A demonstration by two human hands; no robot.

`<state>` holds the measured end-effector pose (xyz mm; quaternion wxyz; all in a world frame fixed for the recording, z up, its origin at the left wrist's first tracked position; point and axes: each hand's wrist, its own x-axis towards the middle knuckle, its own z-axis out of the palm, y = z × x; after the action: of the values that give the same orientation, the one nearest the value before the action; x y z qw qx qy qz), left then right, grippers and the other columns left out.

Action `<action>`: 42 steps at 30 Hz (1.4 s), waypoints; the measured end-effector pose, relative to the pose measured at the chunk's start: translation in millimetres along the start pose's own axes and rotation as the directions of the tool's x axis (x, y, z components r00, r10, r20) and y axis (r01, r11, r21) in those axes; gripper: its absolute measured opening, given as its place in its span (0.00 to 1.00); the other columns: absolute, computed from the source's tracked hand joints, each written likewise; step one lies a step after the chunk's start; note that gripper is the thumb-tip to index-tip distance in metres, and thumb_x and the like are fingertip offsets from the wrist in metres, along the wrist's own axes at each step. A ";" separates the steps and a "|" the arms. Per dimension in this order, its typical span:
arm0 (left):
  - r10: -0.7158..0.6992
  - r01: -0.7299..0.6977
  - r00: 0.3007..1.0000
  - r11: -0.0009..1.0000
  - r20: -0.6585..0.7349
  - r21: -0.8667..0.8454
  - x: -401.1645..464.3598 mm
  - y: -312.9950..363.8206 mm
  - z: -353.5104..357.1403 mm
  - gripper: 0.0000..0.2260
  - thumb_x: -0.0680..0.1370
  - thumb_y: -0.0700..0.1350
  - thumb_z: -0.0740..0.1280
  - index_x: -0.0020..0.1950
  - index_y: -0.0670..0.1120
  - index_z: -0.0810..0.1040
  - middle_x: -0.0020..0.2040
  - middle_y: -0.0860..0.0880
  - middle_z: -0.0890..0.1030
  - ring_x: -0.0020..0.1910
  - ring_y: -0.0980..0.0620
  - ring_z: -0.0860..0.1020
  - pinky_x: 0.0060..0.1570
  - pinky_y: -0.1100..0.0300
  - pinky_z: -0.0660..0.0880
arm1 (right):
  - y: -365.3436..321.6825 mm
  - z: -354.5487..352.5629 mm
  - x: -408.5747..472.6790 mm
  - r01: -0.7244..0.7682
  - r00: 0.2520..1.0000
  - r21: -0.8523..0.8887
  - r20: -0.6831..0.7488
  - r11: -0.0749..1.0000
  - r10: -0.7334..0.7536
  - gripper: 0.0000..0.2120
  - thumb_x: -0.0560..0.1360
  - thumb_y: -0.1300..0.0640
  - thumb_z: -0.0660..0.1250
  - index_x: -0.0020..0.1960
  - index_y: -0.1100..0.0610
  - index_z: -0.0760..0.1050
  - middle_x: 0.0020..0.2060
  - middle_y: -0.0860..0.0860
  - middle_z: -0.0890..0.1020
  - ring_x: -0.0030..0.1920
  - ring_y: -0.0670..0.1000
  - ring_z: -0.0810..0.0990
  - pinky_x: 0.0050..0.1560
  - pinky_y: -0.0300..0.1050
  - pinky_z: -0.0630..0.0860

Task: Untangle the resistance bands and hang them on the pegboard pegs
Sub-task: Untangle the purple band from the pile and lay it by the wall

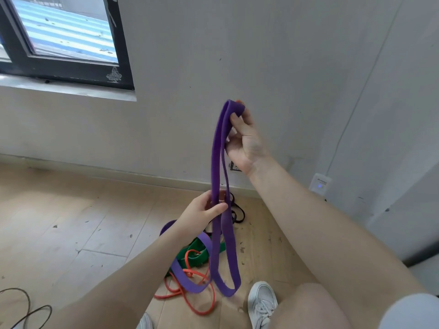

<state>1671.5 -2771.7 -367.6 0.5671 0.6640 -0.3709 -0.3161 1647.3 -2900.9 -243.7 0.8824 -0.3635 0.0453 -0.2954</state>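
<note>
A long purple resistance band (217,162) hangs doubled in front of the wall. My right hand (244,141) holds its top fold up high, pinching it between thumb and fingers. Lower down, my left hand (204,211) grips the band's strands around the middle. The band's lower loops dangle to the floor by my shoe. On the floor under it lies a tangle: a green band (197,252), a thin orange band (190,293), a lighter purple band (180,269) and a black band (237,212) near the wall. No pegboard is in view.
A dark-framed window (61,39) fills the upper left. A wall socket (319,184) with a blue light sits low on the right wall. A black cable (28,309) loops on the wooden floor at the lower left. My white shoe (262,302) and knee are at the bottom.
</note>
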 end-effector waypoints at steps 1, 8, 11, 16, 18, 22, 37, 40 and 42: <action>-0.013 0.013 1.000 1.000 -0.014 0.009 1.8 -1.8 -0.6 0.08 0.78 0.43 0.64 0.55 0.54 0.74 0.47 0.53 0.82 0.46 0.54 0.81 0.48 0.60 0.78 | -1.7 -0.3 -0.4 -0.005 0.999 -0.042 0.034 0.999 0.007 0.14 0.77 0.67 0.58 0.48 0.50 0.75 0.36 0.46 0.80 0.37 0.46 0.78 0.36 0.40 0.77; -0.099 0.086 0.990 0.988 0.104 0.129 -0.3 -18.0 -12.0 0.12 0.76 0.44 0.66 0.59 0.51 0.71 0.43 0.52 0.78 0.41 0.55 0.79 0.42 0.64 0.75 | -20.7 -23.6 2.7 0.033 0.998 -0.447 0.069 0.894 -0.003 0.17 0.74 0.73 0.60 0.45 0.51 0.74 0.33 0.41 0.82 0.40 0.43 0.78 0.49 0.41 0.69; -0.104 0.102 0.994 0.982 0.010 0.157 -6.2 -22.7 -25.3 0.09 0.78 0.43 0.63 0.57 0.53 0.71 0.40 0.51 0.76 0.40 0.54 0.77 0.45 0.59 0.76 | -35.9 -39.6 2.0 0.051 0.999 -0.674 0.042 0.737 -0.030 0.17 0.73 0.73 0.62 0.44 0.50 0.72 0.31 0.38 0.81 0.36 0.37 0.77 0.42 0.35 0.68; -0.057 0.065 0.980 0.997 -0.193 0.040 -6.6 -4.8 -74.4 0.09 0.75 0.36 0.66 0.52 0.48 0.73 0.42 0.49 0.81 0.42 0.52 0.79 0.48 0.57 0.75 | -51.0 -82.9 -11.5 -0.026 1.000 -0.734 -0.011 0.679 0.027 0.15 0.74 0.71 0.62 0.40 0.51 0.71 0.33 0.42 0.80 0.37 0.42 0.77 0.40 0.34 0.71; 0.020 -0.012 0.960 1.000 -0.279 0.028 -2.9 13.1 -89.6 0.09 0.74 0.33 0.67 0.45 0.47 0.73 0.36 0.52 0.82 0.36 0.56 0.78 0.44 0.60 0.73 | -47.3 -100.8 -20.3 -0.070 0.997 -0.771 -0.062 0.633 0.034 0.14 0.74 0.71 0.61 0.39 0.53 0.70 0.39 0.46 0.79 0.43 0.44 0.78 0.44 0.34 0.74; 0.235 -0.177 0.933 0.959 -0.271 0.221 11.5 72.0 -92.3 0.07 0.72 0.37 0.70 0.42 0.48 0.76 0.35 0.54 0.81 0.35 0.59 0.78 0.41 0.67 0.75 | -18.3 -131.9 -32.6 -0.192 0.975 -0.901 -0.220 0.388 -0.030 0.15 0.74 0.71 0.60 0.36 0.54 0.69 0.55 0.47 0.78 0.61 0.52 0.74 0.67 0.53 0.68; 0.252 -0.191 0.968 0.726 0.003 0.660 28.8 138.5 -79.0 0.04 0.69 0.41 0.74 0.41 0.41 0.82 0.38 0.43 0.82 0.34 0.52 0.74 0.38 0.60 0.73 | -6.7 4.9 -22.9 0.236 0.944 -0.961 0.262 0.146 0.199 0.14 0.72 0.56 0.71 0.54 0.55 0.71 0.46 0.49 0.80 0.47 0.48 0.79 0.50 0.41 0.77; 0.230 -0.169 0.973 0.765 -0.019 0.621 21.9 130.0 -85.1 0.05 0.69 0.41 0.75 0.41 0.41 0.82 0.38 0.40 0.81 0.34 0.50 0.74 0.39 0.54 0.73 | 3.3 2.4 -21.5 0.258 0.929 -0.960 0.279 0.112 0.242 0.15 0.71 0.59 0.72 0.53 0.54 0.69 0.43 0.47 0.80 0.44 0.48 0.79 0.48 0.43 0.76; 0.252 -0.188 0.967 0.810 -0.040 0.556 17.8 121.0 -84.8 0.04 0.70 0.41 0.73 0.42 0.43 0.80 0.40 0.38 0.80 0.35 0.48 0.74 0.41 0.54 0.73 | 5.7 2.9 -20.8 0.273 0.933 -0.955 0.292 0.113 0.212 0.13 0.72 0.59 0.72 0.52 0.55 0.69 0.43 0.51 0.82 0.44 0.52 0.80 0.49 0.47 0.78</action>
<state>1735.9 -2752.8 -234.7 0.4060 0.7674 -0.4878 -0.0915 1633.9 -2884.4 -248.2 0.3982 -0.9051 0.0610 -0.1359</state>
